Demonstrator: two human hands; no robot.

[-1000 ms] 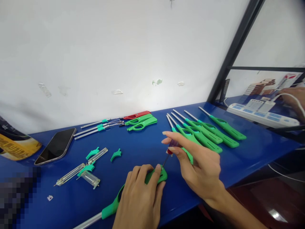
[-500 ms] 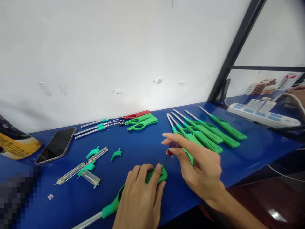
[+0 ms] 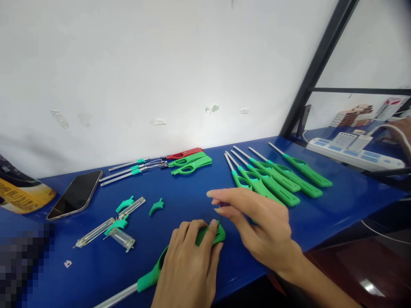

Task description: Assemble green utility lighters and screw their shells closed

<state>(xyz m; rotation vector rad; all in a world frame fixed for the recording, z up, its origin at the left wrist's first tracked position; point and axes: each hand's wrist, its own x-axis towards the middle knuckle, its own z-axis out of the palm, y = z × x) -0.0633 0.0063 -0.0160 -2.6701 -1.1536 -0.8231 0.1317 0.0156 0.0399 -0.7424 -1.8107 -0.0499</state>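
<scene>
My left hand [image 3: 189, 265] is closed over the handle of a green long-neck lighter [image 3: 147, 281], pressing it against the blue table; its metal tube points to the lower left. Between the fingertips of my right hand [image 3: 266, 229] is a small screwdriver [image 3: 220, 220], its grip mostly covered by the fingers. The thin shaft meets the handle end beside my left forefinger; the exact contact point is hidden. Left of my hands lie clear plastic fuel tanks [image 3: 98, 232] and loose green triggers [image 3: 157, 207]. Several whole green lighters [image 3: 303, 171] lie in a row behind my right hand.
Along the wall rest lighter tubes with wires [image 3: 118, 176] and green and red handle shells [image 3: 192, 165]. A phone [image 3: 77, 194] and a yellow-labelled container [image 3: 25, 194] are at left. Past a black frame [image 3: 317, 68] sits a power strip [image 3: 356, 154].
My right hand has moved slightly left and down, and its fingers now cover more of the screwdriver's grip. My left hand and the lighter under it stay in place.
</scene>
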